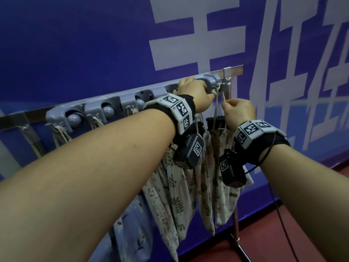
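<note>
A grey holder rail (113, 105) with round ball clamps is fixed along a metal bar (234, 69) in front of a blue wall. Several printed drawstring cloth bags (175, 195) hang from it by beige cords. My left hand (196, 93) reaches up to the holder near its right end, fingers curled over a cord knot (214, 91) there. My right hand (238, 110) pinches a beige drawstring (223, 96) just right of the left hand. Both wrists wear black bands with marker tags.
The rack stands on a metal leg (237, 235) over a red floor (302, 233). A black cable (283, 220) hangs from my right wrist. The blue wall (75, 44) with large white characters lies close behind the rack.
</note>
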`<state>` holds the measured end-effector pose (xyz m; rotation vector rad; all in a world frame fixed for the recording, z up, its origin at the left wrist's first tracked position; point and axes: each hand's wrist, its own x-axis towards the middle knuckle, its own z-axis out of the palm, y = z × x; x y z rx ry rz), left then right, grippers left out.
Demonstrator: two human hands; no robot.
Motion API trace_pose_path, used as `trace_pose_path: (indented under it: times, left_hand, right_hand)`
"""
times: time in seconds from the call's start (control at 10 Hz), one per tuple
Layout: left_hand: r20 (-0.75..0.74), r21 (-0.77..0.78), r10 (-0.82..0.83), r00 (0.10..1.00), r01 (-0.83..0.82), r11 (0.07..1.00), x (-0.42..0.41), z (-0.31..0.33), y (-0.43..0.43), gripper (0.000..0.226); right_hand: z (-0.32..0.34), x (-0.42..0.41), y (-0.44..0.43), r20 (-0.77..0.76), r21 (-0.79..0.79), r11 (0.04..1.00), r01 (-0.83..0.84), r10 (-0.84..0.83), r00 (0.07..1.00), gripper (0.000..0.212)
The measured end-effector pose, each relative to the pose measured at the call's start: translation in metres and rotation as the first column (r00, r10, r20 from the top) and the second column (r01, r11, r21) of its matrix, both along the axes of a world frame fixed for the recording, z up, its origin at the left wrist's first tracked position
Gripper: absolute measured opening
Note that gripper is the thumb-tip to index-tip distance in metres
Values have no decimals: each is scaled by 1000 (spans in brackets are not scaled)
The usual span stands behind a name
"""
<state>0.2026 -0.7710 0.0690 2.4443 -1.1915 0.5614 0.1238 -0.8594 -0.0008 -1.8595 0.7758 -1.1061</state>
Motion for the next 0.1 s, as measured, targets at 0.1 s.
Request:
trace_pose_path:
  times: [0.1]
  left_hand:
    - [-100, -157, -164, 981, 147, 977, -8, -1, 20, 28]
  right_hand:
    - [1, -12, 15, 13, 47, 999, 5, -6, 1000, 32]
